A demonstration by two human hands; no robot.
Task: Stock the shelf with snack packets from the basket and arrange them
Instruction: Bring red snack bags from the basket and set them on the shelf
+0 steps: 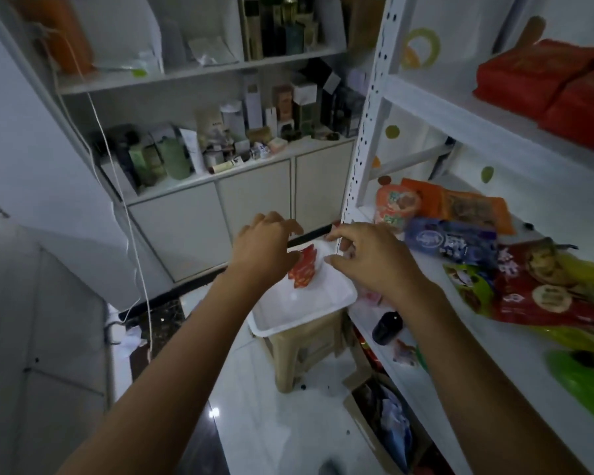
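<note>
Your white basket [323, 305] is smooth plastic with a soft sheen, and it sits on a beige plastic stool [302, 354] with a duller, matt look. The shelf [367, 132] beside you is white painted metal, its upright punched with holes, and the snack packets [460, 241] on it are glossy, crinkled plastic film that catches the light, as does the small red packet [302, 270] in the basket. The floor [275, 423] under you is polished tile, shiny enough to reflect a lamp.
</note>
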